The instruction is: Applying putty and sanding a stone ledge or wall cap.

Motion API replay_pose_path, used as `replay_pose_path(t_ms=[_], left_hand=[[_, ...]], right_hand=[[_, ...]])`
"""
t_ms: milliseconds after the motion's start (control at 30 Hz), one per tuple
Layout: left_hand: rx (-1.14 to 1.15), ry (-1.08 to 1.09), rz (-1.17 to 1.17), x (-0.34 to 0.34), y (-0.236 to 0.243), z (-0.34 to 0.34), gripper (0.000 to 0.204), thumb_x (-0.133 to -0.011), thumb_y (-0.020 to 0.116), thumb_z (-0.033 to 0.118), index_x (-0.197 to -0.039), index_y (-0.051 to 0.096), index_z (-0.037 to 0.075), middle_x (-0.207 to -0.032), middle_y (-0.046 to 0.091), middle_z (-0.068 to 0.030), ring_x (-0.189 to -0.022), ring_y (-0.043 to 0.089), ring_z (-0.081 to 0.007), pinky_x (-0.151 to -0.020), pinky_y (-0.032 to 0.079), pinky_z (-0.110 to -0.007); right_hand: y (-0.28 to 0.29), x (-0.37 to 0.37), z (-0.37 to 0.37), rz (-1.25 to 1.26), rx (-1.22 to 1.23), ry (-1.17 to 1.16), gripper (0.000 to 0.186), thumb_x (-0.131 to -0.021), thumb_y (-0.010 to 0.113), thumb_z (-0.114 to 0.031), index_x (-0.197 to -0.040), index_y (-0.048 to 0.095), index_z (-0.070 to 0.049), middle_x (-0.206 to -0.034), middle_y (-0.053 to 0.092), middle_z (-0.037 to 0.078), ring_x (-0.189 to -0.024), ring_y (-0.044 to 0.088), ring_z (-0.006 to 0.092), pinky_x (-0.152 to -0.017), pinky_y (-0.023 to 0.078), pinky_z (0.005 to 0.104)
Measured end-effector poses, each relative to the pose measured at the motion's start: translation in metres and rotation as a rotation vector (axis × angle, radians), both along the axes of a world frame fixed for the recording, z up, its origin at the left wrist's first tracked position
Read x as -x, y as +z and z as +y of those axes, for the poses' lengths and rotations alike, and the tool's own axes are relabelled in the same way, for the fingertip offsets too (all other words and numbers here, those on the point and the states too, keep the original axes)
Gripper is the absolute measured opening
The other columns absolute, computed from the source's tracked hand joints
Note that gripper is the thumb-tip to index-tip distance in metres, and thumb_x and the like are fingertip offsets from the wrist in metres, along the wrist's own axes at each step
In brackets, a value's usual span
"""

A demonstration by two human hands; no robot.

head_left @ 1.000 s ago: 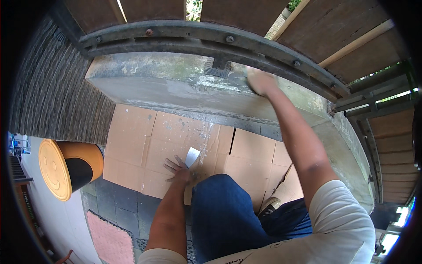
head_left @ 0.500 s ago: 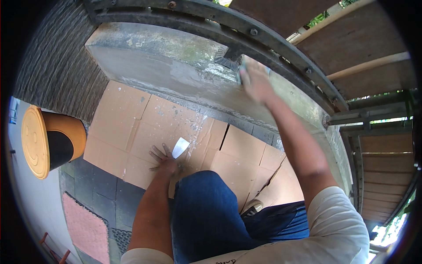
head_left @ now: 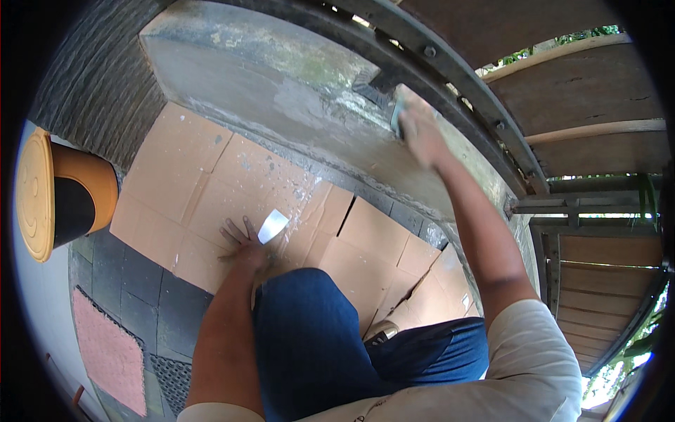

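My left hand (head_left: 244, 246) lies spread and flat on the cardboard sheets (head_left: 174, 165), bearing down beside my knee. Next to its thumb is the bright metal blade of a scraper (head_left: 274, 226); the handle does not show. Stretched out to the far side, my right hand (head_left: 423, 137) is closed on a pale green pad (head_left: 397, 117), pressed to the top edge of a low concrete wall (head_left: 267, 91). The hand is slightly blurred and covers most of the pad. Patches of green stain and flaking white coating mark the wall near it.
A metal rail (head_left: 450, 67) with wooden panels (head_left: 576, 91) runs just above the wall. An orange and black bin (head_left: 77, 190) with a round lid stands at left. Pale flakes are scattered over the cardboard. A pink mat (head_left: 109, 352) lies on dark floor tiles (head_left: 144, 281).
The whole view has shifted, so the bin and cardboard sit further left. My right hand stays at the wall's edge with the pad, slightly turned. My left hand keeps its place beside the scraper.
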State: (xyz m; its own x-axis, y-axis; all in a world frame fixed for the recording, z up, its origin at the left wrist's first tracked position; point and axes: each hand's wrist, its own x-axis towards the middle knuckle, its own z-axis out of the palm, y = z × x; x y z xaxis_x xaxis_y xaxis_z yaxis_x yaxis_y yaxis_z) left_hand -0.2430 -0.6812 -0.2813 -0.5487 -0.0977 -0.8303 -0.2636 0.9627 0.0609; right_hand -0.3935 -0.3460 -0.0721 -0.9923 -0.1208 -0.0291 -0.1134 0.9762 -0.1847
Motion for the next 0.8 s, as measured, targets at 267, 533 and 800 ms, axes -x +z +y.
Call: replay_pose_path(t_ms=[267,533,800], left_hand=[[0.010,-0.005,-0.071,0.007,0.015,0.004,0.125,-0.076,0.075,0.043,-0.147,-0.025,0.015,-0.147,-0.037,-0.0222,-0.137,-0.026,-0.0486,-0.093,0.017,-0.083],[0.004,0.010,-0.082,0.010,0.013,0.002,0.121,-0.078,0.071,0.047,-0.148,-0.023,0.018,-0.148,-0.037,-0.0203,-0.137,-0.027,-0.0473,-0.091,0.014,-0.084],[0.023,-0.035,-0.015,0.003,0.000,0.011,0.122,-0.077,0.074,0.038,-0.148,-0.024,0.018,-0.148,-0.036,-0.0215,-0.137,-0.026,-0.0480,-0.092,0.017,-0.083]], right_hand=[[-0.026,-0.010,0.009,0.305,-0.012,0.149,0.050,-0.099,0.033,-0.033,-0.132,0.048,0.002,-0.140,0.041,0.026,-0.135,0.032,0.0405,-0.113,0.024,0.0419],[-0.030,-0.010,-0.007,0.286,-0.039,0.110,0.055,-0.098,0.034,-0.034,-0.143,0.034,-0.001,-0.146,0.036,0.025,-0.138,0.029,0.0387,-0.114,0.022,0.0415],[0.006,0.030,0.000,-0.113,0.031,-0.207,0.048,-0.100,0.028,-0.035,-0.121,0.055,-0.001,-0.122,0.055,0.026,-0.122,0.048,0.0359,-0.105,0.035,0.0396]])
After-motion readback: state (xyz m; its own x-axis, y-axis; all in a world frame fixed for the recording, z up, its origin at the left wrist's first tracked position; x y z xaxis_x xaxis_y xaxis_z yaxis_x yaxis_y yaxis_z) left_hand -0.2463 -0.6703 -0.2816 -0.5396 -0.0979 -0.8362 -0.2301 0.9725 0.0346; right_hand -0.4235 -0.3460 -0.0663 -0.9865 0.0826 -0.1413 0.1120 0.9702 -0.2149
